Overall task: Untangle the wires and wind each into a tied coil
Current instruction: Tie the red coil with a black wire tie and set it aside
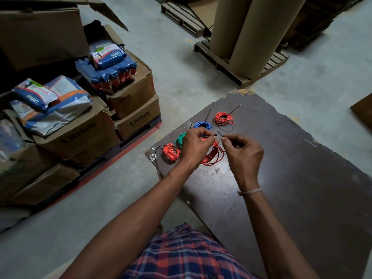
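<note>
Stacked cardboard boxes (80, 125) sit left of the dark table (291, 178). On it lie 4 tied coils: red (171, 152), green (179, 139), blue (203, 125), red (223, 118). The left hand (196, 144) pinches the black tie's head (215, 135), the right hand (242, 153) pinches its tail, above a loose red coil (213, 157).

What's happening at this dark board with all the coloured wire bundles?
A person is tying up a loose red wire coil with a thin black cable tie. The left hand pinches the tie's head end and the right hand pinches its pointed tail, about to thread one into the other. Four coils already lie tied on the dark wooden board: a red one, a blue one, a green one and another red one.
</note>
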A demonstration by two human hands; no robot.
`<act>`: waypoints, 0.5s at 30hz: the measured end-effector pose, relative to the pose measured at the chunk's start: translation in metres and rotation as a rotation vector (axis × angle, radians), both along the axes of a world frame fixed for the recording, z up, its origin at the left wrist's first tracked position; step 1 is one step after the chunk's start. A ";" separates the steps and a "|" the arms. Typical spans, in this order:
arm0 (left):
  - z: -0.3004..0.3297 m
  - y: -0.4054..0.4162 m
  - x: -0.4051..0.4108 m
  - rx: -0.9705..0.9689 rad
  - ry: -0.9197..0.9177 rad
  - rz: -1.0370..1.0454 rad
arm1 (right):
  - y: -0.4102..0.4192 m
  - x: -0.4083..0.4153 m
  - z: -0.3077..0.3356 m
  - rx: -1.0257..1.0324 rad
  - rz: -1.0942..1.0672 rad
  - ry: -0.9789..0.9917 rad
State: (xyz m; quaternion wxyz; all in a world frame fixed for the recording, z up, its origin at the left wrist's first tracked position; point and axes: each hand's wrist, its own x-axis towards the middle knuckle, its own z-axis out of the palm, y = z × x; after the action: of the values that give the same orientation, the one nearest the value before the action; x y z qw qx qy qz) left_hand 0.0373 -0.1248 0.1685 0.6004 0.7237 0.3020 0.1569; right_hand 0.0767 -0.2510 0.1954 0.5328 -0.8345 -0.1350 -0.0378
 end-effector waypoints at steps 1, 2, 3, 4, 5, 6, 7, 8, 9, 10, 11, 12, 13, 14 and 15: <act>0.000 0.000 0.000 0.014 0.001 0.004 | 0.001 -0.001 0.000 -0.027 -0.009 -0.030; 0.000 0.001 -0.001 0.027 0.001 0.007 | 0.001 -0.001 0.000 -0.053 -0.019 -0.050; 0.000 0.002 -0.001 0.040 0.003 0.010 | 0.002 -0.001 -0.001 -0.078 -0.025 -0.063; 0.000 0.002 -0.001 0.049 0.007 0.012 | 0.002 0.000 -0.002 -0.099 -0.026 -0.070; 0.000 0.003 -0.002 0.055 0.011 0.014 | 0.002 0.000 -0.003 -0.114 -0.023 -0.073; 0.000 0.003 -0.002 0.059 0.015 0.015 | 0.002 0.001 -0.003 -0.126 -0.017 -0.072; 0.000 0.004 -0.002 0.066 0.019 0.014 | 0.002 0.001 -0.002 -0.136 -0.008 -0.071; -0.001 0.004 -0.002 0.069 0.021 0.013 | 0.002 0.001 -0.002 -0.145 -0.001 -0.071; -0.001 0.004 -0.002 0.071 0.021 0.010 | 0.002 0.001 -0.001 -0.151 0.008 -0.070; -0.001 0.005 -0.003 0.073 0.020 0.007 | 0.002 0.001 -0.001 -0.155 0.017 -0.068; -0.001 0.005 -0.003 0.075 0.021 0.004 | 0.002 0.001 0.000 -0.158 0.026 -0.062; -0.001 0.005 -0.003 0.078 0.021 0.002 | 0.002 0.001 0.000 -0.158 0.034 -0.052; -0.001 0.005 -0.003 0.081 0.021 0.001 | 0.003 0.001 0.000 -0.155 0.040 -0.037; -0.001 0.005 -0.002 0.081 0.021 0.001 | 0.003 0.002 -0.001 -0.149 0.042 -0.021; -0.001 0.005 -0.002 0.079 0.022 0.000 | 0.003 0.002 -0.001 -0.143 0.040 -0.007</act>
State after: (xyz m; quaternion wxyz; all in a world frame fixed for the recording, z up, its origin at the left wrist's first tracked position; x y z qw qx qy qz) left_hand 0.0350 -0.1199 0.1674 0.5680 0.7484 0.3023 0.1608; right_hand 0.0789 -0.2478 0.1941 0.4721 -0.8675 -0.1556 -0.0202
